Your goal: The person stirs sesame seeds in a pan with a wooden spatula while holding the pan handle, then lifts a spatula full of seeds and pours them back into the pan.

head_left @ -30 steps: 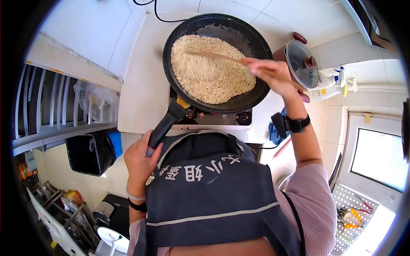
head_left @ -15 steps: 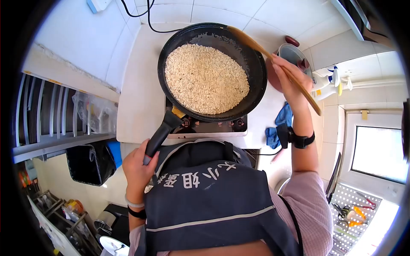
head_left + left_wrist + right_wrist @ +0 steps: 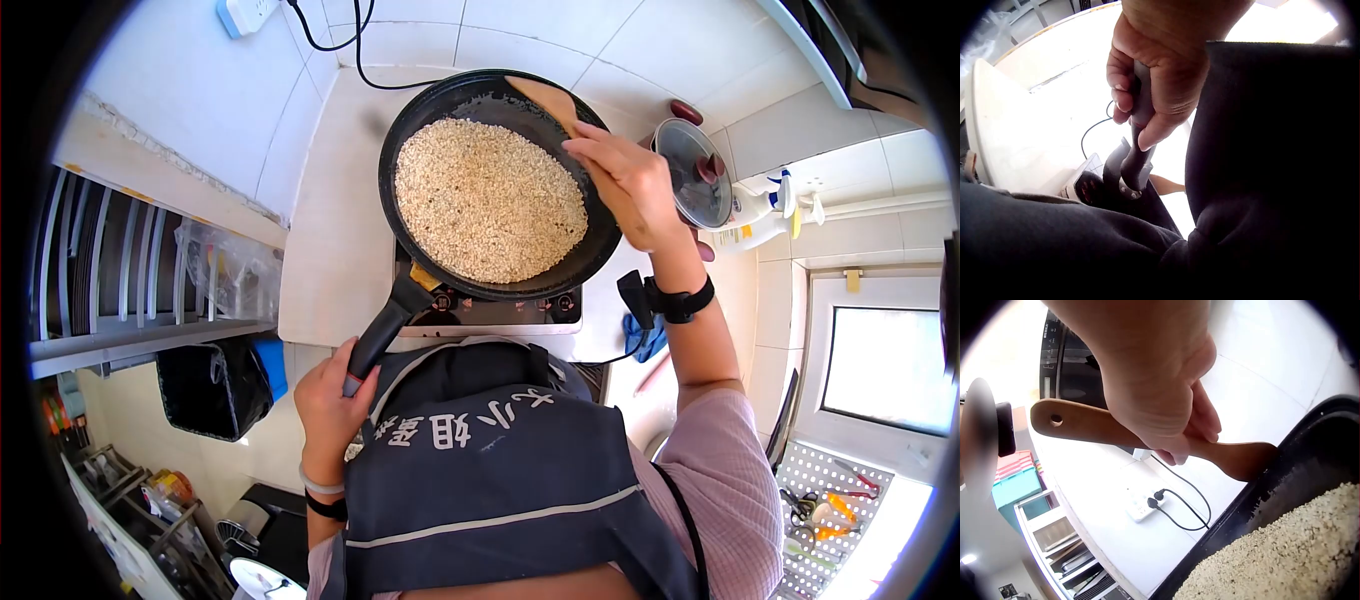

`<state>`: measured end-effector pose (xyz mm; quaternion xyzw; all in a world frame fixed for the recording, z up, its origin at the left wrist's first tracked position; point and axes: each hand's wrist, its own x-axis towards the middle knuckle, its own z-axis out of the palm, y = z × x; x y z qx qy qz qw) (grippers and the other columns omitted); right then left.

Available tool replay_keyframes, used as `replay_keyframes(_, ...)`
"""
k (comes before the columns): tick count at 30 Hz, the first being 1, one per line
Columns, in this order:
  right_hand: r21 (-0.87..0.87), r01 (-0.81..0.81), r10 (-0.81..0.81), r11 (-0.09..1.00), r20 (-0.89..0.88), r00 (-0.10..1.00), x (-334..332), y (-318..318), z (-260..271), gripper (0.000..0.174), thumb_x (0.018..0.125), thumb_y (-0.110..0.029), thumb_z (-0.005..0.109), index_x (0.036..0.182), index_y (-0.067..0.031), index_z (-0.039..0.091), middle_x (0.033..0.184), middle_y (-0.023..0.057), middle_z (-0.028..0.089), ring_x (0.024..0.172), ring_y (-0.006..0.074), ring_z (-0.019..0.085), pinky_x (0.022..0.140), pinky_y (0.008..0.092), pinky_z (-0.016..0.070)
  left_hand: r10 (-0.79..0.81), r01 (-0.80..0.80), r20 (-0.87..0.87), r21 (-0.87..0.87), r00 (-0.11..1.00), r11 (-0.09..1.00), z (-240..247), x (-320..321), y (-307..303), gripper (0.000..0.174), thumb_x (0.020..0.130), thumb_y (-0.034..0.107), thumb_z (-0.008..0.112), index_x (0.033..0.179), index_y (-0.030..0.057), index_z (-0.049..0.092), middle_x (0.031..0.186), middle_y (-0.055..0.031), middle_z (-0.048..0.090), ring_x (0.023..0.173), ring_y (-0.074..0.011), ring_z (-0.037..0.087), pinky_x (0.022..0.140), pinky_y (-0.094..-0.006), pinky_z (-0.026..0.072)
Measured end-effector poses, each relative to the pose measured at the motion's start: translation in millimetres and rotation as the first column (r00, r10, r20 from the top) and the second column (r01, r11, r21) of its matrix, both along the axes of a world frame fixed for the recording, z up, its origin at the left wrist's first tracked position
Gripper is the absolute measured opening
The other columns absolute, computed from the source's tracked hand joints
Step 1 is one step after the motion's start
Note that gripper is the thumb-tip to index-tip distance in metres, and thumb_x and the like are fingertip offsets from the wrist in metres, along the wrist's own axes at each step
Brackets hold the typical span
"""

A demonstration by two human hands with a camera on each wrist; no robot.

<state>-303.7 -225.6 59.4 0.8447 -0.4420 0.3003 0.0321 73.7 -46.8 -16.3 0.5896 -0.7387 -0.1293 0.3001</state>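
A dark frying pan (image 3: 612, 235) holds a broad layer of small pale grains (image 3: 490, 200) with a few dark specks. My left hand (image 3: 328, 400) grips its black handle (image 3: 385, 330) in the head view; the left wrist view shows the fingers and thumb wrapped round that handle (image 3: 1143, 103). Over the pan's right side, my right hand (image 3: 632, 185) grips a wooden spatula (image 3: 545, 98). The blade lies by the far inner wall, above the grains. In the right wrist view the spatula's holed end (image 3: 1057, 420) sticks out behind the hand, and the blade (image 3: 1247, 461) overlaps the pan's rim.
Beneath the pan is an induction cooker (image 3: 500, 315) on a white counter (image 3: 330, 250). A lidded pot (image 3: 692, 172) and spray bottles (image 3: 765, 215) stand to the right, near a blue cloth (image 3: 645, 340). A black cable (image 3: 365, 70) runs behind the pan.
The spatula swept through the grains at the left, then came to the far right rim; now its blade is at the far inner wall. My left hand has kept its grip on the handle.
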Motion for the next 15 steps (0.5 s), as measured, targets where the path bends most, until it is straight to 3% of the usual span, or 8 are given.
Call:
replay_keyframes(3,-0.003,-0.031,0.031,0.999,-0.090,0.995,5.0,4.6,-4.2,0.020,0.084,-0.003,0.068,0.104,-0.0056,0.071,0.113,0.0160,0.070,0.092,0.0310,0.071,0.080,0.0343,0.0565,0.001,-0.001,-0.003,0.001,1.000,1.000,0.0,0.3,0.1,0.044,0.072,0.013,0.081,0.113,0.0038,0.068,0.069,-0.0122,0.061,0.058,-0.0300,0.060,0.054,-0.0370,0.0463)
replay_keyframes(4,-0.074,-0.090,0.083,0.993,-0.099,0.992,3.0,3.9,-9.1,0.026,0.079,-0.009,0.069,0.104,-0.0135,0.072,0.114,0.0101,0.070,0.086,0.0266,0.071,0.069,0.0331,0.0578,0.002,-0.002,0.000,0.006,1.000,1.000,0.5,0.1,0.1,0.044,0.072,0.013,0.081,0.113,0.0036,0.068,0.069,-0.0122,0.061,0.058,-0.0299,0.060,0.054,-0.0369,0.0464)
replay_keyframes(7,-0.037,-0.088,0.086,0.995,-0.055,0.995,7.2,22.2,-6.4,0.028,0.077,-0.009,0.069,0.104,-0.0131,0.072,0.113,0.0099,0.070,0.084,0.0264,0.071,0.069,0.0331,0.0576,0.000,0.000,0.003,0.017,1.000,1.000,2.5,0.2,-0.6,0.044,0.072,0.012,0.081,0.113,0.0030,0.068,0.069,-0.0123,0.061,0.059,-0.0297,0.060,0.054,-0.0367,0.0466)
replay_keyframes(13,-0.112,0.047,-0.049,0.993,-0.011,0.999,-15.2,57.7,1.1,0.032,0.071,-0.002,0.074,0.102,-0.0101,0.071,0.112,0.0111,0.070,0.081,0.0252,0.070,0.066,0.0302,0.0563,-0.018,0.018,-0.008,0.007,1.000,1.000,0.5,-0.7,-0.6,0.046,0.071,0.011,0.082,0.113,0.0014,0.067,0.071,-0.0128,0.062,0.060,-0.0297,0.061,0.056,-0.0364,0.0468)
replay_keyframes(15,-0.170,0.089,-0.104,0.981,-0.078,0.992,-25.3,67.3,-0.5,0.031,0.071,-0.002,0.074,0.102,-0.0100,0.071,0.112,0.0115,0.070,0.080,0.0256,0.070,0.066,0.0301,0.0564,-0.021,0.021,0.005,0.006,1.000,1.000,1.1,0.0,-0.4,0.046,0.071,0.011,0.082,0.114,0.0012,0.067,0.071,-0.0130,0.063,0.060,-0.0298,0.060,0.056,-0.0364,0.0468)
